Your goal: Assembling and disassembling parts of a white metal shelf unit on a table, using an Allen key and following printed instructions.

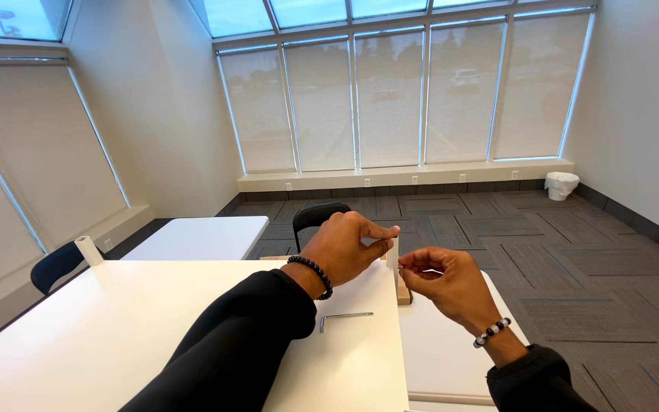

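Head view: two hands pinch at a slim white upright post over the white surface.

Left hand [348, 248] holds a narrow pinch grip, thumb and forefinger closed on the top of the slim white upright post [393, 263], which stands with its long axis vertical on a small pale wooden block [403, 296]. Right hand [448, 282] sits just right of the post, fingertips drawn into a tight pinch on something tiny and thin; what it is cannot be told. Both hands meet at the post, the left above, the right lower and beside it. On the white surface [116, 336], near the left wrist, lies a silver L-shaped hex key [343, 317], long arm running left to right, untouched. A white paper roll [88, 250] stands well apart at the far left edge.
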